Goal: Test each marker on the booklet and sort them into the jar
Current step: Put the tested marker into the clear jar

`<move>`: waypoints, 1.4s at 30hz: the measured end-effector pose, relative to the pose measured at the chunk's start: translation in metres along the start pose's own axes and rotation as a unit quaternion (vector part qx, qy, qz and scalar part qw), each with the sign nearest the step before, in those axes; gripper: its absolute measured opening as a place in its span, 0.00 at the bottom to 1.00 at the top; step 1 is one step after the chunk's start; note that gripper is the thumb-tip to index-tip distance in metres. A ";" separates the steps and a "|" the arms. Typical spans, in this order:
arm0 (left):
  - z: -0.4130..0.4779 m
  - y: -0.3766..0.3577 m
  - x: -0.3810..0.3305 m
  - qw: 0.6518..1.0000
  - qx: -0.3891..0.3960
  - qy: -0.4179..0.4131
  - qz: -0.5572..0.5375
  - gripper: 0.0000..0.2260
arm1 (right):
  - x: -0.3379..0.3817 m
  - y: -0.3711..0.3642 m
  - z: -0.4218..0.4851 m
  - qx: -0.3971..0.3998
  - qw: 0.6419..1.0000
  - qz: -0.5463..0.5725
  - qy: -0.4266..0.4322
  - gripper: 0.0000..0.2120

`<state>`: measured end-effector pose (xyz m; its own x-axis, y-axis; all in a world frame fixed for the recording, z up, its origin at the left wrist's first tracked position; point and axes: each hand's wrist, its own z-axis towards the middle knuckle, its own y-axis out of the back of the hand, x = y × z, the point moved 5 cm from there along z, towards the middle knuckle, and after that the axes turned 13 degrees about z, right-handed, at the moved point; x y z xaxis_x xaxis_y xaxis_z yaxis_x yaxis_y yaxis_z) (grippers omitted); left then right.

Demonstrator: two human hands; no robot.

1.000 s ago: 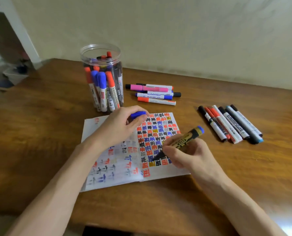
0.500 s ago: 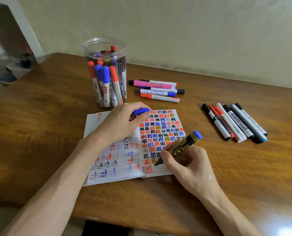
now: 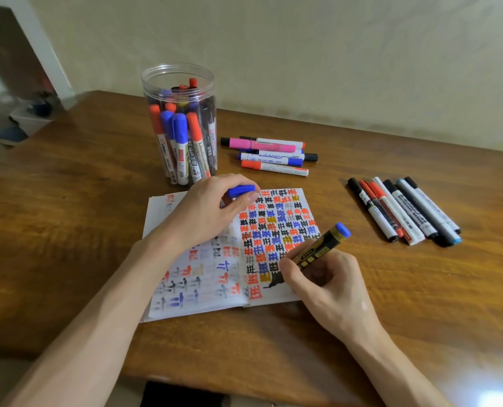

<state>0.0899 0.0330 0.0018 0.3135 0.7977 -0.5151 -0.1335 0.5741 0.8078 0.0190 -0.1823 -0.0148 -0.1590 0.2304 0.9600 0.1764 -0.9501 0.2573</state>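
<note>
**Inspector:** Where is the marker under test?

**Recorder:** The right hand (image 3: 326, 283) grips the black-and-yellow marker (image 3: 311, 254) in a writing hold, fingers curled round the barrel. It is tilted, with its blue end up and to the right. Its tip touches the lower part of the right page of the open booklet (image 3: 276, 224).

**Inspector:** And the left hand?

**Recorder:** The left hand (image 3: 209, 212) rests on the left page and pinches a blue cap (image 3: 241, 190) between thumb and fingers.

**Inspector:** The jar?

**Recorder:** The clear jar (image 3: 156, 92) stands upright on the counter (image 3: 68, 230), just beyond the booklet. It is lidless and holds red, blue and black markers. A cluster of markers (image 3: 273, 157) lies beside it to the right. A row of markers (image 3: 402, 212) lies well apart, further right.
</note>
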 end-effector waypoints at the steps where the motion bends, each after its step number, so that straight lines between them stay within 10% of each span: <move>1: 0.000 0.000 0.000 1.000 0.000 0.000 0.002 0.12 | 0.000 0.000 0.000 0.003 1.000 0.001 -0.003 0.09; 42: -0.002 0.009 -0.005 0.998 -0.059 -0.027 -0.001 0.14 | -0.003 -0.003 0.000 0.025 0.999 -0.017 -0.018 0.11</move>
<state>0.0855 0.0343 0.0108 0.3635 0.7874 -0.4978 -0.2413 0.5957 0.7661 0.0193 -0.1798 -0.0182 -0.1301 0.2709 0.9538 0.2205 -0.9300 0.2942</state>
